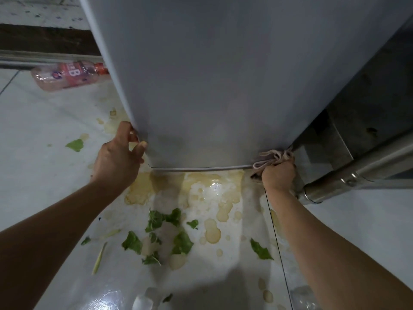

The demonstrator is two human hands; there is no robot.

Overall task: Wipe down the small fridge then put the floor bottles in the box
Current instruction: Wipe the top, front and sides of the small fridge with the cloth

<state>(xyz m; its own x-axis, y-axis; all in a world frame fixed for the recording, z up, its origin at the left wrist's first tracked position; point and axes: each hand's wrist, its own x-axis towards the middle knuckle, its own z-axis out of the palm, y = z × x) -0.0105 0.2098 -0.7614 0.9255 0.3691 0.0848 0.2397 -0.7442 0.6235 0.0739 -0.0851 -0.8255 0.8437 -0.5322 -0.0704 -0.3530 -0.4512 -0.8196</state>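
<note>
Gripping a bunched pale cloth [269, 159], the right hand [278, 176] has its fingers curled tight round the fabric and presses it against the lower right corner of the fridge [223, 74], where the grey door meets its bottom edge. The left hand [118, 153] holds the lower left edge of the same door, thumb on the front face and fingers wrapped behind the rim. Both forearms reach forward and slightly inward from the bottom of the view, bare, with the wrists nearly straight. The fridge fills the upper middle of the view, its plain grey front running down to a thin dark seam just above the floor [44, 175]. To its right stands a steel unit [368, 130] with a round metal leg [335, 186] close beside the right wrist. The pale tiled floor carries a wide yellowish spill [210, 198] directly under the fridge and between the arms, with torn green leaves [182, 241] scattered across it and further out to both sides. A clear plastic bottle [67, 74] with a red cap lies on its side on the floor at the left, its cap end touching or just behind the fridge's side; its pink label shows a large letter "B", the rest unreadable. Another clear bottle [304, 296] is partly visible at the bottom right, blurred.
</note>
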